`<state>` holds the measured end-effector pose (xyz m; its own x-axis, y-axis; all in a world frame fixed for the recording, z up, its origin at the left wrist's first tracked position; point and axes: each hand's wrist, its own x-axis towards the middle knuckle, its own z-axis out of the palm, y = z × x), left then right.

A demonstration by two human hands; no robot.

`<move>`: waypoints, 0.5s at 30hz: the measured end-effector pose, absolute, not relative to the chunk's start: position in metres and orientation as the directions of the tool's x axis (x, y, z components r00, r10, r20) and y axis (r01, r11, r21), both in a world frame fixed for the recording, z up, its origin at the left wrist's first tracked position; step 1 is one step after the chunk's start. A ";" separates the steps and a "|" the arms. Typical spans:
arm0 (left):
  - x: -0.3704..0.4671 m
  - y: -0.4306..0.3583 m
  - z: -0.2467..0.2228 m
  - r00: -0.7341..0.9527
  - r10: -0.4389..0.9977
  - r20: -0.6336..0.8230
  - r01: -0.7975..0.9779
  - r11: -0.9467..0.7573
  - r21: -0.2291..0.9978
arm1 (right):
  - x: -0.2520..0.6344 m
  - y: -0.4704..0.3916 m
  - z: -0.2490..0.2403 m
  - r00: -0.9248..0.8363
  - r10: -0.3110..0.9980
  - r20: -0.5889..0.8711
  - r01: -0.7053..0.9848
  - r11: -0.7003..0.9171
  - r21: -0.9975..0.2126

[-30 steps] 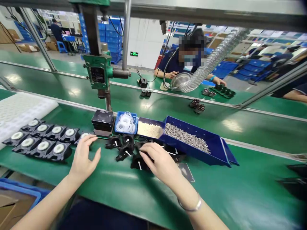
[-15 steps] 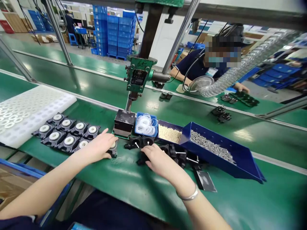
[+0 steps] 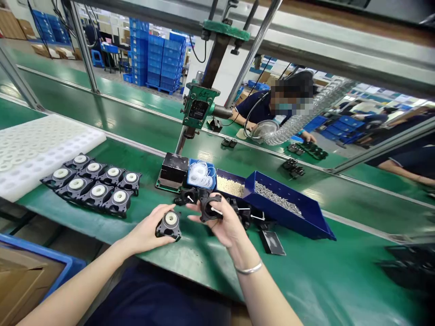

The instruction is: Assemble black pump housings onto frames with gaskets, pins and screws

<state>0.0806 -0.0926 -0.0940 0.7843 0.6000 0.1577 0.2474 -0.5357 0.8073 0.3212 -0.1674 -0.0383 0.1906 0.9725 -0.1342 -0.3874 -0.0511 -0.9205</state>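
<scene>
My left hand [image 3: 149,228] grips a square black housing [image 3: 170,222] with a white ring in its centre, just above the green bench. In my right hand [image 3: 224,222] is a black round-bodied part [image 3: 208,206] with a white pin in it, tilted and lifted off the surface. Several black housings with white rings [image 3: 98,191] sit in two rows at the left. Behind my right hand lie more black parts with white pins [image 3: 246,213], partly hidden by it.
A black block [image 3: 174,168] stands beneath the press [image 3: 200,108]. Beside it are a blue tray of white rings [image 3: 201,174], a bin of cream pieces [image 3: 230,186] and a blue bin of screws [image 3: 277,198]. A white foam sheet [image 3: 44,149] lies left. A person works across the bench.
My left hand has drawn the housing toward me, away from the rows. My right hand has picked up a black part and turned palm up. The view has shifted somewhat.
</scene>
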 end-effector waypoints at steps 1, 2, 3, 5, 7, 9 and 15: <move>0.082 -0.093 -0.097 0.776 0.604 0.181 0.233 -0.542 0.807 | 0.313 -0.170 -0.040 0.163 0.966 -0.202 -0.565 -0.076 -0.821; 0.083 -0.092 -0.099 0.768 0.609 0.200 0.226 -0.548 0.805 | 0.306 -0.172 -0.042 0.139 0.958 -0.250 -0.679 -0.092 -0.729; 0.083 -0.092 -0.101 0.760 0.615 0.207 0.225 -0.549 0.805 | 0.299 -0.174 -0.044 0.122 0.952 -0.282 -0.746 -0.099 -0.659; 0.084 -0.091 -0.104 0.752 0.629 0.197 0.228 -0.529 0.817 | 0.291 -0.175 -0.048 0.099 0.947 -0.306 -0.802 -0.106 -0.588; 0.083 -0.091 -0.105 0.760 0.627 0.169 0.214 -0.488 0.846 | 0.289 -0.176 -0.051 0.086 0.953 -0.291 -0.804 -0.106 -0.585; 0.083 -0.091 -0.105 0.772 0.620 0.141 0.195 -0.443 0.875 | 0.290 -0.177 -0.052 0.089 0.960 -0.266 -0.789 -0.095 -0.607; 0.082 -0.092 -0.106 0.769 0.632 0.100 0.173 -0.356 0.918 | 0.292 -0.178 -0.058 0.173 0.963 -0.208 -0.731 -0.016 -0.682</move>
